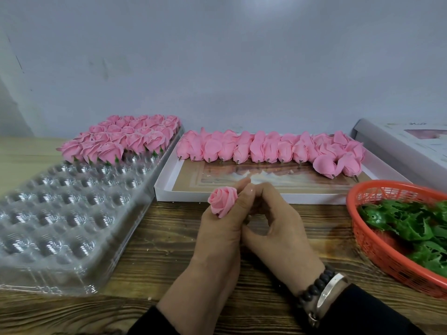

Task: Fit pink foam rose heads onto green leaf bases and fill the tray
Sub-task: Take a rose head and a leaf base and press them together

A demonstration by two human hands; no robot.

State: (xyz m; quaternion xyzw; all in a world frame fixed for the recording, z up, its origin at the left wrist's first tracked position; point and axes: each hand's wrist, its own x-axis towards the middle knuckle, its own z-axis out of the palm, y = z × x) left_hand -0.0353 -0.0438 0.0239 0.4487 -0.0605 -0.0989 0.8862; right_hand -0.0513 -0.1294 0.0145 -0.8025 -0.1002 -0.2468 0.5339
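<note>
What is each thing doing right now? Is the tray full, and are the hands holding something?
Clear plastic cupped tray: far rows filled with pink roses, near cups bare.
Flat white cardboard box: open, pink foam rose heads lined along its far side.
Orange plastic mesh basket: holds green leaf bases.
Left hand: grips one pink rose.
Right hand: fingers curled, fingertips meeting the left hand beside the rose.

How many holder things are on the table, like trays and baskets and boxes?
Clear plastic tray: 1
White box lid with loose roses: 1
Orange basket of leaves: 1
Total: 3
</note>
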